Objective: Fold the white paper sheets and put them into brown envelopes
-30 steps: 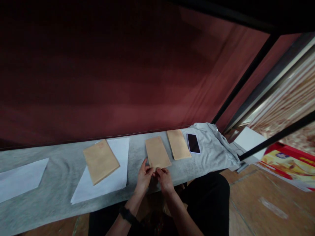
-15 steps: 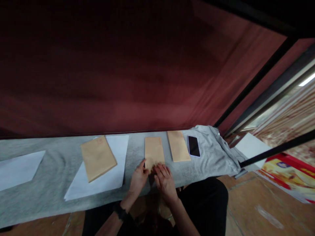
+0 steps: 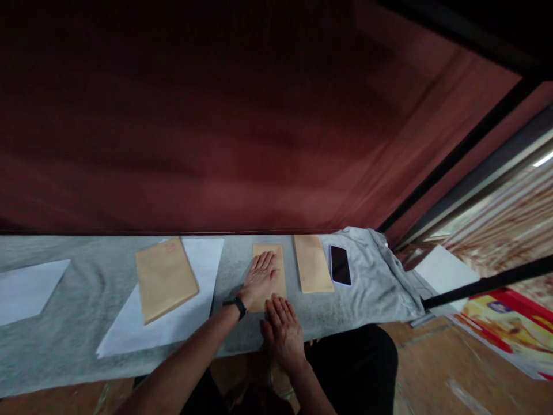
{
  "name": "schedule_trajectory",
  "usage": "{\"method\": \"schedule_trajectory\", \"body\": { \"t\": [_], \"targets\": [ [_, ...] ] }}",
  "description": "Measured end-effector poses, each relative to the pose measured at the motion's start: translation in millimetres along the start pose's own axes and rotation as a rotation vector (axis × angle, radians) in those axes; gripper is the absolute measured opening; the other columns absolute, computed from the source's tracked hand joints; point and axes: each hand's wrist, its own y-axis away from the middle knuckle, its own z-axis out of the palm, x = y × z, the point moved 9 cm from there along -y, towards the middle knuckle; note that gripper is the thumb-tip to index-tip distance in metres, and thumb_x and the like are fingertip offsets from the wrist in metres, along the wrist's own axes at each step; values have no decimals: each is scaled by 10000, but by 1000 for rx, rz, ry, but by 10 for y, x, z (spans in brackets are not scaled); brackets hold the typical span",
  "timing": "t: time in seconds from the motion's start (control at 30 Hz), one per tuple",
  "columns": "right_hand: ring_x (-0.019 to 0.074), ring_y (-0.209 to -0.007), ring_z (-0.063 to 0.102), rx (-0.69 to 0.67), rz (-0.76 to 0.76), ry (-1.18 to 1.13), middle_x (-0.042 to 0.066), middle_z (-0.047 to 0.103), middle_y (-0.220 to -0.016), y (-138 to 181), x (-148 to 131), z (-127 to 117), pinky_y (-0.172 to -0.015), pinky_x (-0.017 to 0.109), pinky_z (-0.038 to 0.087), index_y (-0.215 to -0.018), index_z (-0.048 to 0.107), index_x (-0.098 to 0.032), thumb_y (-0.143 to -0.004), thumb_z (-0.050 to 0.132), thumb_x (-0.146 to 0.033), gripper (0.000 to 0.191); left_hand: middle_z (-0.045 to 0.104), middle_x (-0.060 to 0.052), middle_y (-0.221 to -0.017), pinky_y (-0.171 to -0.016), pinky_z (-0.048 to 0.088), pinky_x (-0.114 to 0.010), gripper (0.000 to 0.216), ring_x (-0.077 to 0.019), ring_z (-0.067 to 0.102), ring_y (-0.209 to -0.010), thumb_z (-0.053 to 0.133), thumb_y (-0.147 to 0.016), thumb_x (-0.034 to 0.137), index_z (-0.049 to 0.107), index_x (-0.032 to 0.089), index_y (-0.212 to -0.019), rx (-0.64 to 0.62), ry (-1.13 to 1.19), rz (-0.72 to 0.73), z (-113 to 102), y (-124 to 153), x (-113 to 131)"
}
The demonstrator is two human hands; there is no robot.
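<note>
A brown paper envelope [image 3: 279, 276] lies upright in front of me on the grey cloth. My left hand [image 3: 260, 278] rests flat over its middle, fingers stretched toward the far end, a dark band on the wrist. At the envelope's near end is my right hand [image 3: 284, 331], fingers extended over the lower right corner. Both hands are open and hold nothing. To the right lies a second brown envelope [image 3: 313, 264]. On the left, more brown envelopes [image 3: 166, 280], apparently a stack, sit on white paper sheets [image 3: 207, 259].
A phone [image 3: 340, 265] lies right of the envelopes. Another white sheet [image 3: 30, 291] is at the far left of the cloth-covered surface [image 3: 86, 323]. A dark red panel [image 3: 216, 173] rises behind. A black bar [image 3: 488, 285] and a red-yellow box [image 3: 510, 323] are at right.
My left hand has moved from the envelope's near left edge up onto its middle, flattening out. My right hand has shifted slightly down and stays at the near end.
</note>
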Motion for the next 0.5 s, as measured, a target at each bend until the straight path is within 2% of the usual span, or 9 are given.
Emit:
{"method": "schedule_trajectory", "body": {
  "t": [0.13, 0.27, 0.5],
  "targets": [
    [280, -1424, 500, 32, -6, -17, 124, 527, -1535, 8, 5, -24, -1166, 497, 463, -1540, 451, -201, -1008, 529, -268, 542, 442, -68, -1610, -1264, 206, -458, 561, -232, 328, -1525, 354, -1020, 376, 412, 218, -1555, -16, 5, 60, 53, -251, -14],
    [265, -1421, 504, 25, 0, -42, 108, 541, -1525, 7, 16, -26, -1169, 480, 467, -1528, 468, -206, -1004, 530, -260, 531, 433, -46, -1617, -1264, 200, -468, 553, -226, 335, -1519, 338, -1028, 373, 404, 237, -1560, -17, 11, 125, 75, -383, 5],
    [260, -1404, 520, 14, 16, -73, 108, 569, -1500, 16, 45, -18, -1177, 492, 459, -1513, 485, -196, -1001, 507, -228, 514, 395, -67, -1636, -1272, 176, -379, 571, -180, 299, -1536, 288, -1043, 385, 392, 176, -1565, -67, 3, 258, 136, -248, 75]
  ]
}}
